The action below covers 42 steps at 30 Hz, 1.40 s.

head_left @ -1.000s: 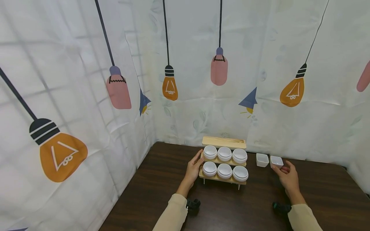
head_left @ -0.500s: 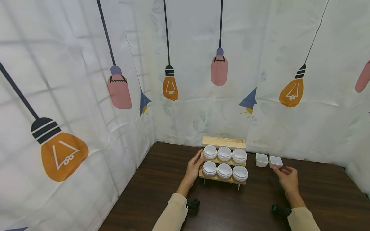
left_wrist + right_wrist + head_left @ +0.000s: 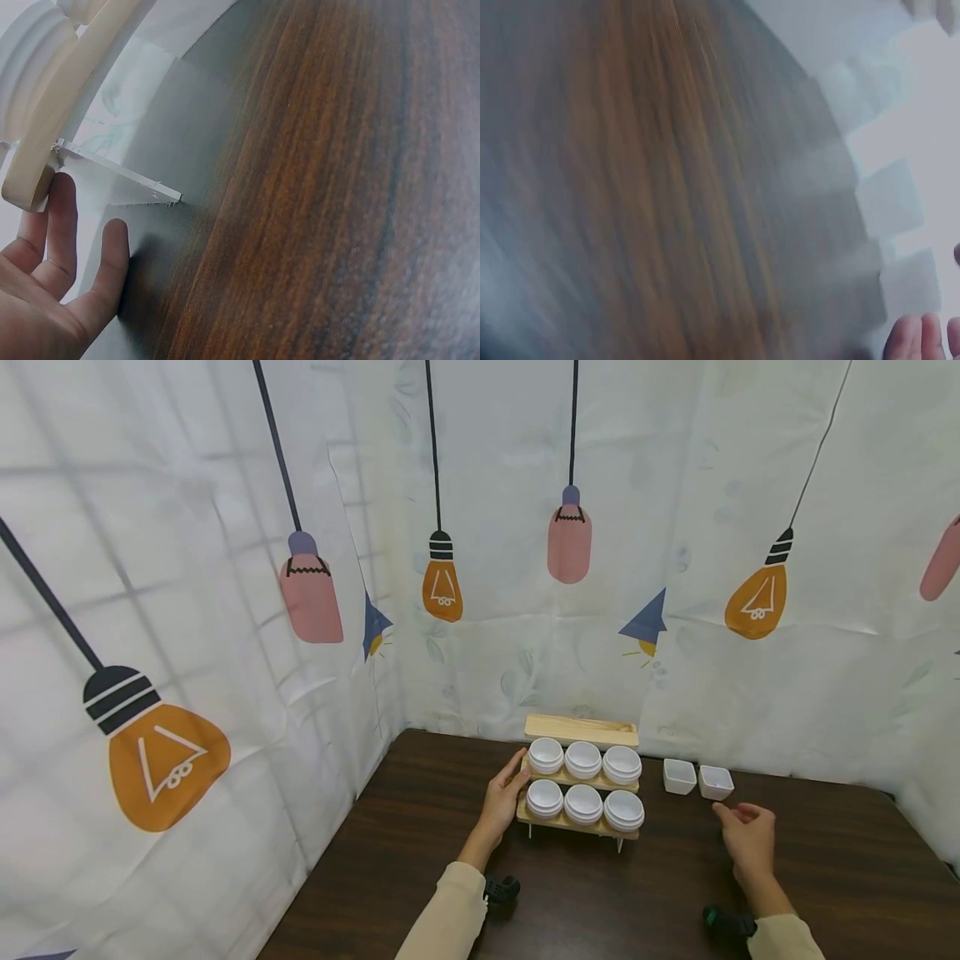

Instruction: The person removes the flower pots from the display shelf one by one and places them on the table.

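Observation:
A tiered wooden rack (image 3: 581, 729) stands towards the back of the table, with round white bowls (image 3: 583, 760) in two rows on its lower tiers. At the rack's left end my left hand (image 3: 501, 802) holds the middle tier. In the left wrist view, fingertips (image 3: 63, 187) touch the underside of the plank, beside a clear support leg (image 3: 124, 169); the thumb is hidden there. Right of the rack sit two square white bowls (image 3: 679, 777). My right hand (image 3: 750, 842) is just in front of the right square bowl (image 3: 716, 783), apart from it, fingers loosely bent around nothing.
The dark wood-grain table (image 3: 622, 910) meets a white curtain (image 3: 495, 652) printed with lamps at the back and left. Black wrist cameras (image 3: 501, 891) sit on both wrists. The right wrist view is blurred, with pale bowls (image 3: 891, 199) near its right side.
My right hand has let go of the right square bowl and drawn back slightly towards me. My left hand and the rack have stayed in place.

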Motion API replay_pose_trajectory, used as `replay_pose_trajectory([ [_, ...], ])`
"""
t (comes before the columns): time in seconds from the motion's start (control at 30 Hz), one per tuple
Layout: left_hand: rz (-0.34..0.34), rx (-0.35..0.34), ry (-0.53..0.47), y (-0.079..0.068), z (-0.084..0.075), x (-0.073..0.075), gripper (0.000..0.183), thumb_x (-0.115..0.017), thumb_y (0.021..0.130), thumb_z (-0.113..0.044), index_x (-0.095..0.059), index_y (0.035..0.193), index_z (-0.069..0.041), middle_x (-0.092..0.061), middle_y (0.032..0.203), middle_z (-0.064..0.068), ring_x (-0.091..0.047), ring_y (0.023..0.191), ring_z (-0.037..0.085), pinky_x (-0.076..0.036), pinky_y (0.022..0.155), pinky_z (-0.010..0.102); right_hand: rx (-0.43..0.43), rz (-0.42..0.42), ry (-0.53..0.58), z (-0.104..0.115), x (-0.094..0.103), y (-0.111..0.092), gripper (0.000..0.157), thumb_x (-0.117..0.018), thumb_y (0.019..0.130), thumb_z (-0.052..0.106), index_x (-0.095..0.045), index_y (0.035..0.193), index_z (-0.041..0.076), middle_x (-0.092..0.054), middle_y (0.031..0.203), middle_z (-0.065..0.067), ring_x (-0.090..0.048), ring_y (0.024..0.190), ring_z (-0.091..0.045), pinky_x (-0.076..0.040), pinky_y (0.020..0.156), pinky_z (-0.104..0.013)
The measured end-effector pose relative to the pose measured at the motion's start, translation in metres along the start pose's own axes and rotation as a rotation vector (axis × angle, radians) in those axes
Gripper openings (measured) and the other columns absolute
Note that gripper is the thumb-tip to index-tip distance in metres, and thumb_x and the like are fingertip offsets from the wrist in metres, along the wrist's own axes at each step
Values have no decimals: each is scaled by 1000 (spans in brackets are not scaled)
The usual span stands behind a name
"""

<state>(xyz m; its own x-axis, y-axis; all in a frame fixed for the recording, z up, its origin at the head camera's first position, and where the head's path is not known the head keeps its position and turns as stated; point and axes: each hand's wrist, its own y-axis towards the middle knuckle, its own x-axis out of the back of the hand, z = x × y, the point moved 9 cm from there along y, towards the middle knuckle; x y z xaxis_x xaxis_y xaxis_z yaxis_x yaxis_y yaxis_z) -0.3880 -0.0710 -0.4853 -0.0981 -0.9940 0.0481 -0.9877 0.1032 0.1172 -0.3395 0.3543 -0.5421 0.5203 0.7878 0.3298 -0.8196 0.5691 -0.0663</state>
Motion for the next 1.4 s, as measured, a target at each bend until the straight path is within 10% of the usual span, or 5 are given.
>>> replay_pose_trajectory([
  [0.37, -5, -4, 5, 1, 1, -1, 49, -54, 107, -23, -47, 155, -17, -67, 128, 14, -60, 106, 8, -48, 103, 39, 174, 210, -1, 65, -41, -32, 45, -65, 101, 23, -50, 133, -4, -55, 100, 9, -52, 80, 5, -49, 72, -16],
  [0.63, 3, -7, 11, 1, 1, 0, 49, -54, 107, -23, -47, 155, -17, -66, 134, 15, -60, 108, 10, -48, 104, 42, 295, 406, -88, 103, -75, -50, 62, -67, 100, 37, -44, 143, 0, -51, 140, -22, -53, 120, -27, -46, 83, -21],
  [1.0, -1, -4, -1, 0, -1, 0, 48, -55, 107, -22, -49, 154, -18, -68, 120, 13, -57, 100, 8, -47, 102, 47, 326, 449, -95, 114, -100, -54, 79, -72, 96, 39, -33, 151, -2, -41, 145, -24, -45, 131, -38, -39, 108, -48],
  [1.23, -1, 0, 16, 2, 2, 0, 48, -55, 107, -22, -49, 154, -17, -68, 125, 14, -58, 102, 7, -47, 95, 30, 372, 426, -75, 125, -106, -60, 72, -76, 94, 31, -39, 146, -3, -48, 139, -23, -51, 125, -33, -42, 94, -23],
  [1.4, -5, 3, 18, 12, 23, -1, 49, -54, 108, -27, -46, 156, -20, -64, 134, 16, -60, 108, 11, -49, 101, 42, 386, 432, -53, 128, -108, -63, 70, -76, 94, 30, -40, 145, -2, -49, 137, -21, -51, 123, -31, -41, 88, -15],
])
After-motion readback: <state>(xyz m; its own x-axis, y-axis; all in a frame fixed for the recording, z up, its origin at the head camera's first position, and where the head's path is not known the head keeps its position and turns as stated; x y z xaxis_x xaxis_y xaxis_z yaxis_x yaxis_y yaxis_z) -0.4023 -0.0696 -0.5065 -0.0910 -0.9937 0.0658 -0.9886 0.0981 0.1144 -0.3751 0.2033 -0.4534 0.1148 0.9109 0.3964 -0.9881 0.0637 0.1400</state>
